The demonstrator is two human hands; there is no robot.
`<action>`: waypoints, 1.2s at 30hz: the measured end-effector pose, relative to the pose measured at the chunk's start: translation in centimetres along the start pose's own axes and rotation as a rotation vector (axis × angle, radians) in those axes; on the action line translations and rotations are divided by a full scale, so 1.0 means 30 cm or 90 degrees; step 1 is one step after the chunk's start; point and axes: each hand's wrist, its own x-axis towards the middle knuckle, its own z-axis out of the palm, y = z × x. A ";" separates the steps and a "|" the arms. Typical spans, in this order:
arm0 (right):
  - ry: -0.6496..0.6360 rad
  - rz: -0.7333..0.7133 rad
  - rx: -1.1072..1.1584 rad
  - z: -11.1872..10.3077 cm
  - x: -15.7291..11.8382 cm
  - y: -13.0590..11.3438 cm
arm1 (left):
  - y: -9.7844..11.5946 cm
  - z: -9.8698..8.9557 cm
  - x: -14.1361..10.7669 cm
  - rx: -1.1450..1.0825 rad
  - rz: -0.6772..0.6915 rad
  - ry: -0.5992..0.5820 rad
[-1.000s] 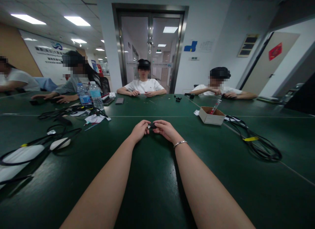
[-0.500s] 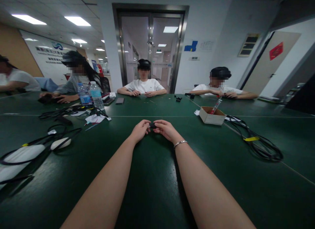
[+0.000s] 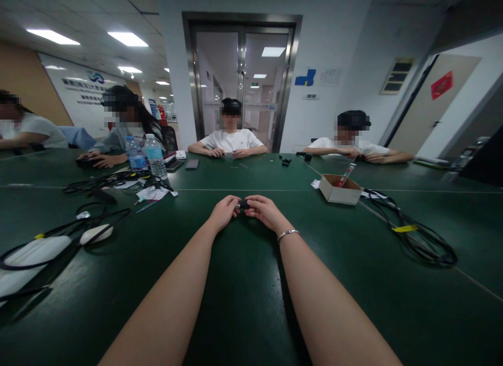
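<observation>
Between my two hands, over the green table (image 3: 243,282), is a small dark object (image 3: 243,204) with a shiny metal-looking end on its left. My left hand (image 3: 225,213) pinches that shiny end between thumb and fingers. From the other side my right hand (image 3: 265,211) grips the dark end, with a silver bracelet (image 3: 288,234) at the wrist. The fingers hide much of the object, so its exact kind is unclear.
An open carton (image 3: 340,191) holding a red-and-clear tube stands right, near a coiled black cable (image 3: 420,240). Leftward are two water bottles (image 3: 155,157), tangled cables (image 3: 106,180), papers and a white mouse (image 3: 96,234). Several people in headsets sit around the table.
My hands keep the same hold on the small dark object. The whole view has shifted slightly downward in the frame. At the far right, the co-worker's raised hand is lower, by the other hand.
</observation>
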 end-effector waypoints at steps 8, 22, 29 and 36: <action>0.012 -0.017 -0.004 0.002 -0.016 0.006 | -0.005 0.001 -0.016 0.000 0.012 0.002; 0.002 -0.020 -0.011 0.003 -0.023 0.004 | -0.002 -0.001 -0.025 0.021 0.029 0.015; 0.009 -0.019 -0.014 0.007 -0.028 0.001 | 0.007 -0.001 -0.030 0.014 0.027 -0.012; 0.018 -0.011 -0.015 0.009 -0.022 0.001 | 0.004 0.000 -0.027 0.016 0.042 -0.018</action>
